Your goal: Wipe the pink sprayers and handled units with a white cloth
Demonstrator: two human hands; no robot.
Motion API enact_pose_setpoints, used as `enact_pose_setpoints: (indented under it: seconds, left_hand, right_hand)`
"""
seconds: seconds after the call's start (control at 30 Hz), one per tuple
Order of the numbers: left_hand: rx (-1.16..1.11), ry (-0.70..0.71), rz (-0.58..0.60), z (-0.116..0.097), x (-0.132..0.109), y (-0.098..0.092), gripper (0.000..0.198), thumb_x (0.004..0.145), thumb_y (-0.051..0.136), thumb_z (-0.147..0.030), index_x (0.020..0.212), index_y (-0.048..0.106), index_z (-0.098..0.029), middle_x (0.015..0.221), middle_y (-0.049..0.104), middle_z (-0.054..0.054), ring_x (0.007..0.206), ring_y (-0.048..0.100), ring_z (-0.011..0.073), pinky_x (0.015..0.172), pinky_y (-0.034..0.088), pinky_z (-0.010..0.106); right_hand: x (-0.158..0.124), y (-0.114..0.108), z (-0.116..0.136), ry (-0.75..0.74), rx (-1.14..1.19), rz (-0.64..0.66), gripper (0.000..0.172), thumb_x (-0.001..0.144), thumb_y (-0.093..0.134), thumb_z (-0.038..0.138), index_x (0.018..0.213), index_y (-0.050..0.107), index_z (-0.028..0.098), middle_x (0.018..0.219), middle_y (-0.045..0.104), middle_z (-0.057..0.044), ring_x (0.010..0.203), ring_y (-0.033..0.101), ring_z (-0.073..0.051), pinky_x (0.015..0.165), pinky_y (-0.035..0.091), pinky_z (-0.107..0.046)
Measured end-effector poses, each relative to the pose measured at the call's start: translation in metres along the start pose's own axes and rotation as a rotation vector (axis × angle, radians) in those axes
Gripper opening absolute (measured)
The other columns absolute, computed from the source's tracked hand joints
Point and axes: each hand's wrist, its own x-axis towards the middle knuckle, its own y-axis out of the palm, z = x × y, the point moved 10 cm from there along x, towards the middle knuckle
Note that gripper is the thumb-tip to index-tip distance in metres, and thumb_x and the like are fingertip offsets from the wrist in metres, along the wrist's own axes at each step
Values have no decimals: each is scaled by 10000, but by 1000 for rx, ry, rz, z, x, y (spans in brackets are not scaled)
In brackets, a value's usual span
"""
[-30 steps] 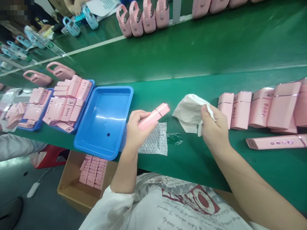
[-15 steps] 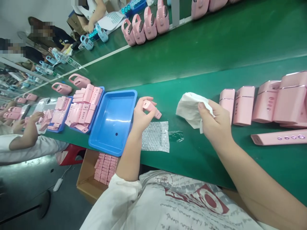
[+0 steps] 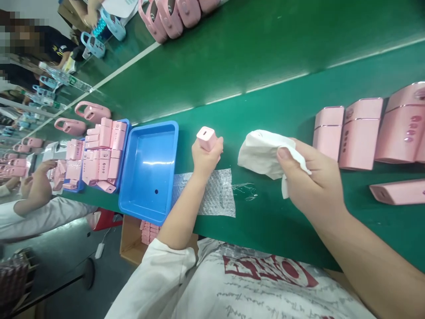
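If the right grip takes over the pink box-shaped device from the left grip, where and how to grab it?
I'd pinch the pink box-shaped device across opposite flat sides of its exposed slotted end, from above on the person's right. That end sticks out of the left grip, facing the camera; the rest is mostly hidden. The right grip should probably drop its white cloth first.

Glossy tray (image 3: 144,175), matt cloth (image 3: 260,155); smooth table (image 3: 285,113)

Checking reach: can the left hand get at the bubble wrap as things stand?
Probably, but not with a free grip: the left hand holds a pink device. The bubble wrap lies close by, partly hidden by the forearm, its right part uncovered.
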Motion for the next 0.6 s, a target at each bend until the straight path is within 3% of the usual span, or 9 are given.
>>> enact_pose_setpoints:
  seconds: [0.2, 0.4, 0.6]
  left_hand:
    - [-28, 30, 23, 2, -6, 3, 305, 713, 684, -429, 631, 488, -210, 508, 522, -30, 449, 479, 87, 442, 394, 245]
    - [-120, 66, 1, 1, -23, -6, 324, 702, 702, -436, 691, 464, -217, 614, 541, -32, 548, 530, 102, 528, 452, 262]
    - [-269, 66, -23, 2, -25, -11, 270, 692, 719, -305, 694, 466, -210, 570, 542, -55, 526, 541, 92, 576, 480, 263]
  right_hand:
    - [-3, 4, 7, -47, -2, 27, 240, 921, 464, 263, 968, 699, 268, 677, 446, 5, 562, 359, -110, 737, 491, -317]
    - [-5, -9, 1, -10, -27, -58, 219, 918, 485, 310, 935, 695, 255, 632, 420, 7, 712, 536, -140, 621, 440, -268]
    - [-1, -13, -8, 12, -51, -100, 236, 900, 493, 329, 815, 655, 180, 627, 473, 9, 563, 410, -96, 517, 343, -255]
